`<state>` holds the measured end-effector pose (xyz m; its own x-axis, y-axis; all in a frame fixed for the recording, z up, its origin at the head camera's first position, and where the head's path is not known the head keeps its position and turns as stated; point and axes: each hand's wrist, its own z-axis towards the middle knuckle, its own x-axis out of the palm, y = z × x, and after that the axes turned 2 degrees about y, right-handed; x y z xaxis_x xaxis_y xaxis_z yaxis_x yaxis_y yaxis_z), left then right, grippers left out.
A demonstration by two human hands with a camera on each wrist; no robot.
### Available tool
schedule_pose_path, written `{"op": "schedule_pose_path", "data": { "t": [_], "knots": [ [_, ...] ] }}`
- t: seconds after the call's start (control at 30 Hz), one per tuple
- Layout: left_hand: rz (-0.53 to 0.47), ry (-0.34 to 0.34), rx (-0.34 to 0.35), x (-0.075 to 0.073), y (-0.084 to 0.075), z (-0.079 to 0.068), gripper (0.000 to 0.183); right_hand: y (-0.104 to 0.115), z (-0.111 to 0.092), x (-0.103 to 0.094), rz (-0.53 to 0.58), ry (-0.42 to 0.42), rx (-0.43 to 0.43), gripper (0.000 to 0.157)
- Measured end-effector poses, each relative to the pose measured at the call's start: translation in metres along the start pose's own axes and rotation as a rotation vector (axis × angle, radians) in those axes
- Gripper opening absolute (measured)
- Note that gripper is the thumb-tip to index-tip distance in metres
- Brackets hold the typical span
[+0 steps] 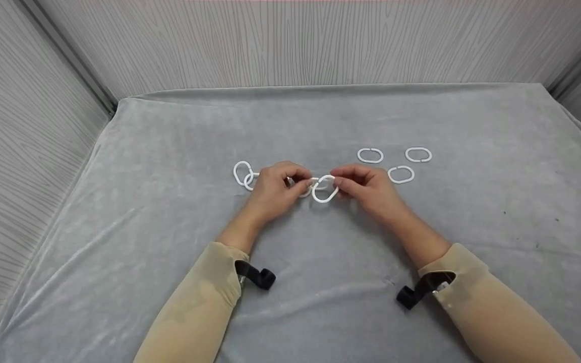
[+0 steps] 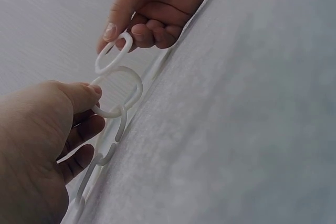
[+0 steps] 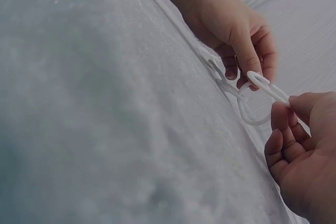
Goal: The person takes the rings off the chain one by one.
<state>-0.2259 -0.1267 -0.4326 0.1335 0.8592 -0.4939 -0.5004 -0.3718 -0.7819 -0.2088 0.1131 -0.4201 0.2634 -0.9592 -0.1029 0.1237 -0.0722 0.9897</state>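
white link: between both hands, overlapping the chain's end link; whether it was threaded through could not be told
step: apparently joining this link to the chain
next move: seemed to call for slipping one link through the other's gap, if not yet hooked
right hand: pinched the white link's edge
left hand: pinched the end link
chain's tail: lay leftward, past the left hand
loose links: three, beyond the right hand on the table
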Motion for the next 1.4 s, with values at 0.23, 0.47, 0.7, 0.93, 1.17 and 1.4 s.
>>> {"op": "schedule_pose_path", "data": {
  "t": [0.23, 0.47, 0.7, 0.93, 1.17, 1.4],
  "knots": [
    [0.0, 0.001, -0.006, 0.0, 0.0, 0.0, 0.007, 0.011, 0.0, -0.001, -0.003, -0.015, -0.023, 0.021],
    [0.005, -0.003, 0.0, 0.0, -0.001, 0.0, 0.006, 0.03, 0.0, -0.011, -0.002, -0.055, -0.044, 0.02],
    [-0.003, -0.013, 0.018, 0.0, 0.0, 0.0, 0.005, 0.04, 0.002, -0.049, -0.072, -0.101, -0.038, 0.023],
    [-0.004, -0.005, 0.018, 0.0, 0.0, -0.001, 0.005, 0.041, -0.003, -0.101, -0.192, -0.169, 0.005, 0.028],
    [-0.002, -0.005, 0.018, 0.0, 0.0, -0.001, 0.005, 0.03, -0.012, -0.143, -0.268, -0.201, 0.058, 0.029],
    [-0.015, -0.014, 0.035, 0.001, 0.001, -0.001, 0.004, 0.023, -0.022, -0.168, -0.304, -0.222, 0.09, 0.029]
  ]
}}
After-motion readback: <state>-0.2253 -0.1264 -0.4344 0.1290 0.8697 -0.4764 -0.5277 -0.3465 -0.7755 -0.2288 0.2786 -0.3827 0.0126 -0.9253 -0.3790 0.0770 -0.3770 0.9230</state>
